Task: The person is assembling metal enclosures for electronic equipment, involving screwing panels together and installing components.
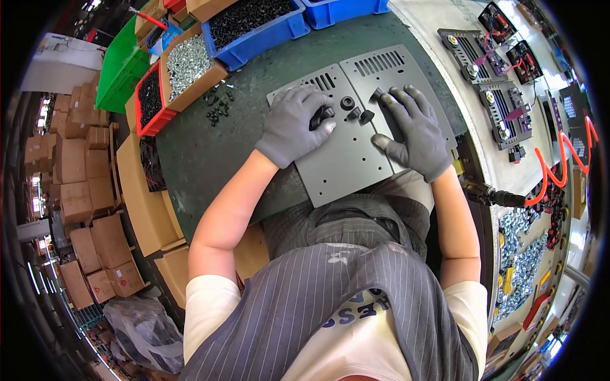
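Two grey metal panels with vent slots lie side by side, a left panel (343,162) and a right panel (362,82). My left hand (293,124), in a grey glove, rests on the left panel with fingers curled round small black rubber feet (323,115). Loose black feet (354,113) and a ring-shaped one (347,103) sit between my hands. Stretched over the right panel is my gloved right hand (416,130), its fingers and thumb apart. Its index fingertip is close to another black foot (377,93); whether they touch is unclear.
Black screws (219,108) are scattered on the green tabletop (248,76). A box of silver screws (189,63), a red bin (152,101) and a blue bin (260,35) line the far left. At right, a bench carries finned assemblies (502,108) and a coiled orange air hose (559,165).
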`<state>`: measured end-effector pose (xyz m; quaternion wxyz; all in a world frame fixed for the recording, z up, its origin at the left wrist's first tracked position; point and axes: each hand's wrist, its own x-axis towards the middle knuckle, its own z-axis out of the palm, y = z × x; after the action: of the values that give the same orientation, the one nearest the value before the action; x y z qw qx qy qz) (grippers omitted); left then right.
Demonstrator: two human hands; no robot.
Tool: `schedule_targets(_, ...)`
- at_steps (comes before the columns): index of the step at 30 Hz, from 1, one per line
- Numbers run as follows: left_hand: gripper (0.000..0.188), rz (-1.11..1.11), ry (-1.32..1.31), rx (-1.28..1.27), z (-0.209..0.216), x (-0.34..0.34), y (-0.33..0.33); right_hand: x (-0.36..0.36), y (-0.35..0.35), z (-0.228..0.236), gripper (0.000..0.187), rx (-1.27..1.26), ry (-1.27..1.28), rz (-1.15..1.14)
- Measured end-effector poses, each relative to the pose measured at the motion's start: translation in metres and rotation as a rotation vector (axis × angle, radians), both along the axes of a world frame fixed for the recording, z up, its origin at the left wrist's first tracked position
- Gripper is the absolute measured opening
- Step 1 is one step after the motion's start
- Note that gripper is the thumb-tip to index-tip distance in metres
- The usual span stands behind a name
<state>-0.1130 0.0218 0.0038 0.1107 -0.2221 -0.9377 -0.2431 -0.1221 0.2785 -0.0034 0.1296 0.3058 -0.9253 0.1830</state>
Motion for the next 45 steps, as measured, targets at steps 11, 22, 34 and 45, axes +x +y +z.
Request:
schedule_targets(11,0.062,0.051,0.094,-0.001,-0.018,0.007,-0.014,-0.009,0.009,-0.007,0.041,-0.212,0.026,-0.126)
schedule_targets(22,0.049,0.039,0.187,0.169,-0.025,0.001,-0.029,-0.12,-0.043,0.059,0.029,-0.46,-0.792,-0.184)
schedule_targets(34,0.023,0.013,-0.016,0.346,-0.014,-0.003,-0.031,-0.084,-0.048,0.056,0.038,0.128,-0.195,-0.191)
schedule_targets(45,0.022,0.224,-0.096,0.008,-0.004,-0.026,-0.022,-0.055,-0.006,0.018,0.022,-0.337,-0.501,-0.068)
